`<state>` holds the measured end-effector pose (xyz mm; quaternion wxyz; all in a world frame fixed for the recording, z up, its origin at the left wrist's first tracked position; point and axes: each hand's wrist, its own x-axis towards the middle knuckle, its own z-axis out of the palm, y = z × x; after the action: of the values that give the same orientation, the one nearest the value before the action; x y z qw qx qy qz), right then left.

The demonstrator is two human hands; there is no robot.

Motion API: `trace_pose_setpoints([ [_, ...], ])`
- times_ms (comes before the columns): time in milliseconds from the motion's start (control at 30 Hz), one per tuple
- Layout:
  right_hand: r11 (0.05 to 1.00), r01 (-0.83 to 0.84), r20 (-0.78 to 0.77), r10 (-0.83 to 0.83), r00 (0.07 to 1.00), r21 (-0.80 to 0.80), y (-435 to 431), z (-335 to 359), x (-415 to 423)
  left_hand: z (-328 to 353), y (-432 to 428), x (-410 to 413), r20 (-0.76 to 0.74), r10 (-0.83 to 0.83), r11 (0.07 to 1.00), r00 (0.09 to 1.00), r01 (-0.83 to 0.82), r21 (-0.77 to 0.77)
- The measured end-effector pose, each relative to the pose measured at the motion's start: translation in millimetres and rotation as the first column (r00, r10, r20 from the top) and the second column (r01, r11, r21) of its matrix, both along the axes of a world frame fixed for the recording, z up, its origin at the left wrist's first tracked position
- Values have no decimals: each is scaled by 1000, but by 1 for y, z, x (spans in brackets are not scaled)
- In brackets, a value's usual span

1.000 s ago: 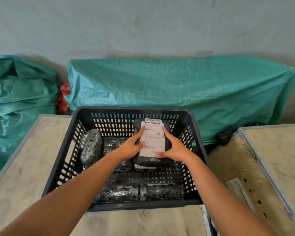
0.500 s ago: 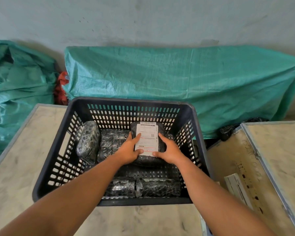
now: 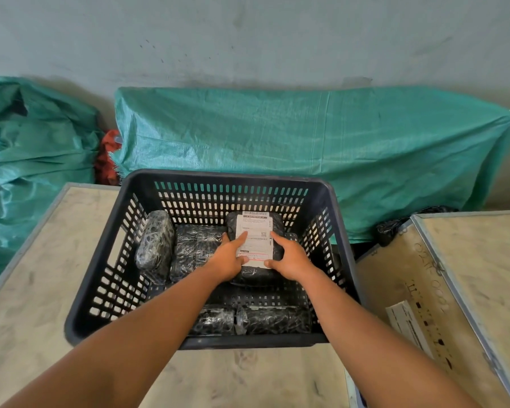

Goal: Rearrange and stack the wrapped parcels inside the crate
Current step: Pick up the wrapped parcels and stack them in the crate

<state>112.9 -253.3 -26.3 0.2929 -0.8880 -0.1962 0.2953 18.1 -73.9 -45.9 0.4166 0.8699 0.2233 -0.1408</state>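
Note:
A dark slotted plastic crate [image 3: 224, 179] stands on a pale table. Inside, at the back right, lies a black wrapped parcel with a white shipping label [image 3: 255, 231]. My left hand [image 3: 228, 259] grips its left side and my right hand [image 3: 289, 257] grips its right side, thumbs on the label. Another black parcel [image 3: 155, 245] stands on edge against the left wall, and one [image 3: 193, 247] lies flat beside it. Two more parcels [image 3: 273, 319] lie along the crate's near wall.
The table [image 3: 39, 290] under the crate has a metal edge. A second wooden surface with a white label [image 3: 407, 322] sits to the right across a narrow gap. Green tarpaulin bundles [image 3: 306, 134] lie against the grey wall behind.
Both hands have lowered the labelled parcel deeper into the back right of the crate and shifted down its sides. The other parcels have stayed put.

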Motion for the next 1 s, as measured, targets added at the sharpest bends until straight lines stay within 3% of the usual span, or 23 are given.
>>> trace_pose_setpoints([
  [200,978,73,-7,-73,997,195,-17,57,-1,53,8,-1,149,-31,999,988,32,-7],
  [300,981,90,-47,-83,995,174,-39,80,-7,80,8,-13,219,-47,993,975,70,-98],
  [433,988,-127,-156,140,978,90,-67,89,-20,96,-4,-40,255,-180,938,950,243,-247],
  [533,943,-330,-259,309,915,-44,-73,88,-38,89,-17,-55,218,-277,913,936,327,-244],
  [633,905,-408,-256,370,893,-117,-73,72,-51,75,-20,-63,176,-294,915,939,330,-231],
  [867,942,-326,-186,308,933,-77,-71,66,-58,66,-11,-69,119,-365,858,923,383,-342],
  [1000,987,-161,-28,161,987,2,-67,63,-57,62,-10,-66,80,-474,861,877,481,-165],
])
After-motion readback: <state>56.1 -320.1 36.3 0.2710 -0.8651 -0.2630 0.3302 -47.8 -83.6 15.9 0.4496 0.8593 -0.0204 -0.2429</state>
